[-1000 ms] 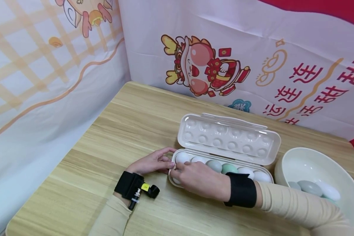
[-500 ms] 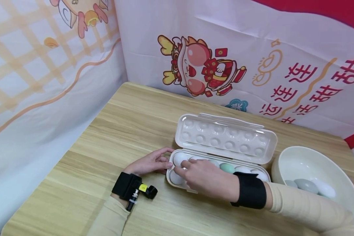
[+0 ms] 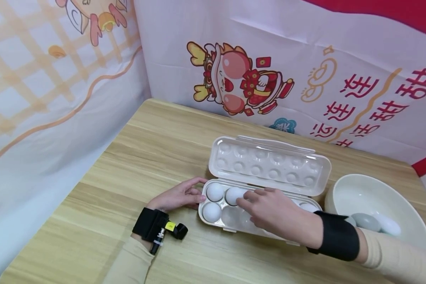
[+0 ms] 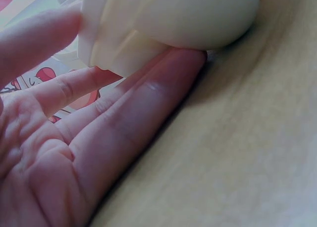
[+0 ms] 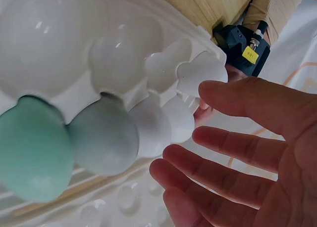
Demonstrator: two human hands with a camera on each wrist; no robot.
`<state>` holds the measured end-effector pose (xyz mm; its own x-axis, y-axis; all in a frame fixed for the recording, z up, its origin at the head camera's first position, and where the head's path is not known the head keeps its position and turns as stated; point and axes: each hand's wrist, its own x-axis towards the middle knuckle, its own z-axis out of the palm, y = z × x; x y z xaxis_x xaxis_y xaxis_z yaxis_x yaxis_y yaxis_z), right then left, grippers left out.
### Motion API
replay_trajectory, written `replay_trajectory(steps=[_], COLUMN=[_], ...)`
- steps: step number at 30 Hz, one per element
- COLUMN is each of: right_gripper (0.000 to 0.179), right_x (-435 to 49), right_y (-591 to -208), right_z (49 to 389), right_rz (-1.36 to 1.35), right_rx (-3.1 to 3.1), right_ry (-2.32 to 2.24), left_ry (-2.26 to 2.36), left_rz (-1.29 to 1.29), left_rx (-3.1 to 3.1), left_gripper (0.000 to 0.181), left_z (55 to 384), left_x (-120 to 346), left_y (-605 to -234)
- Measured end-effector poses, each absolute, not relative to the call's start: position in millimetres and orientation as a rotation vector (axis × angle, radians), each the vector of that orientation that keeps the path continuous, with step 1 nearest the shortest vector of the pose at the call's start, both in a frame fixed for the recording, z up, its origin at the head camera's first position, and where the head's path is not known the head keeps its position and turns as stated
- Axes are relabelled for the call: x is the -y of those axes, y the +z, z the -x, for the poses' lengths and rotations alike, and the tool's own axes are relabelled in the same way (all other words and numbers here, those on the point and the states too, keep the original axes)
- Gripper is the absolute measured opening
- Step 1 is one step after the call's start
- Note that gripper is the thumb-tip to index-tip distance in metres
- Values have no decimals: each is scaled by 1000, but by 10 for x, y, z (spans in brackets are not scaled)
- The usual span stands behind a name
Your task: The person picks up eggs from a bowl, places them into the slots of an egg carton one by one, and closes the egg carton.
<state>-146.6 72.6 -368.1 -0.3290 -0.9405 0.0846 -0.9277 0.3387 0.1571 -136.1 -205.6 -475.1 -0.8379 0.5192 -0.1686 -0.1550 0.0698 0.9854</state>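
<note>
A cream plastic egg box [image 3: 230,229] lies with its lid [image 3: 266,161] tilted back. My left hand [image 3: 179,196] holds the box's left end, thumb at the rim and fingers reaching under it in the left wrist view. A white egg [image 3: 212,212] sits in the front row's left cup. In the right wrist view, the back row carries white eggs, a grey egg [image 5: 104,135] and a green egg [image 5: 34,148]. My right hand [image 3: 277,213] is over the box with nothing in it, its fingers spread and covering part of both rows in the head view.
A large cream bowl [image 3: 376,181] stands right of the box, holding grey and white eggs [image 3: 366,221]; my right forearm partly covers it. Wood table [image 3: 156,150] extends to the left and front. Printed cloth [image 3: 170,51] hangs behind the table.
My right hand has left the white egg in the front left cup and moved right over the box, uncovering that egg and the cup beside it. My left hand keeps its place on the box.
</note>
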Motion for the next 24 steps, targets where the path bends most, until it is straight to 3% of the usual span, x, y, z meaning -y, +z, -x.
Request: replay_trajectory(steps=[24], right_gripper=[44], right_x=[-1509], right_y=[-3470], right_z=[1555], right_rz=[-1466], right_rx=[2666], right_ry=[-267], left_ry=[1810], left_rz=[-363], left_rx=[-1900], left_gripper=[50], left_z=[1368], left_x=[2038], left_y=[-4758])
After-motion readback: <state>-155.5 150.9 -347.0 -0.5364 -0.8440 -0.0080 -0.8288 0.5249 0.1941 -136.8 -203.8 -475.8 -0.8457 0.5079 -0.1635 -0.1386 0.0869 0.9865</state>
